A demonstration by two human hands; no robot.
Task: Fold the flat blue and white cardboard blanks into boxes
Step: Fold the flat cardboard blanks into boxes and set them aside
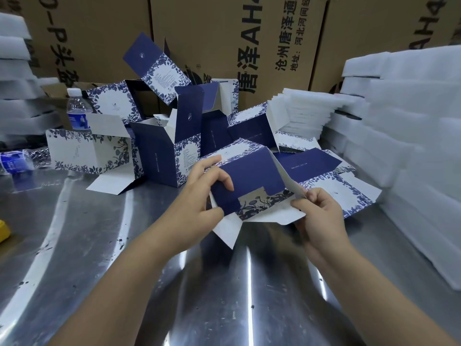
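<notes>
The blank (252, 186) is half folded and held just above the steel table (104, 258), near its middle. The left hand (199, 196) grips the blank's dark blue left flap, thumb below and fingers curled over the top. The right hand (321, 216) pinches its white right flap between thumb and fingers. Just right of the blank, flat blanks (349, 193) lie spread. Behind it, folded boxes (159, 156) stand and lean in a heap. Left of the heap stands a water bottle (77, 109). Far right of the blank, white foam sheets (404, 136) are stacked; brown cartons (224, 33) wall the back.
</notes>
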